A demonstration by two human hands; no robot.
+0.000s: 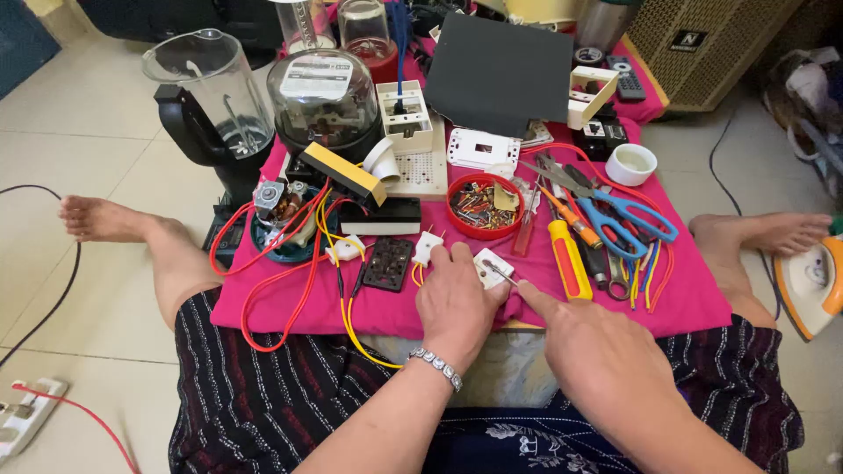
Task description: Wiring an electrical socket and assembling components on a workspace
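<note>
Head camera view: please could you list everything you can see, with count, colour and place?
Cloth: one, pink, covering the low table.
Blender jar: one, clear on black base, far left.
Domed meter: one, clear, centre back.
Bowl: one, red, holding small parts, centre.
Scissors: one, blue handles, right.
Screwdriver: one, yellow handle, right of centre.
Board: one, dark grey, back.
Cup: one, white, right back.
Wires: several, red and yellow, left.
Iron: one, white and orange, floor right.
Left hand: on a small white socket part.
Right hand: holding a thin metal tool.
</note>
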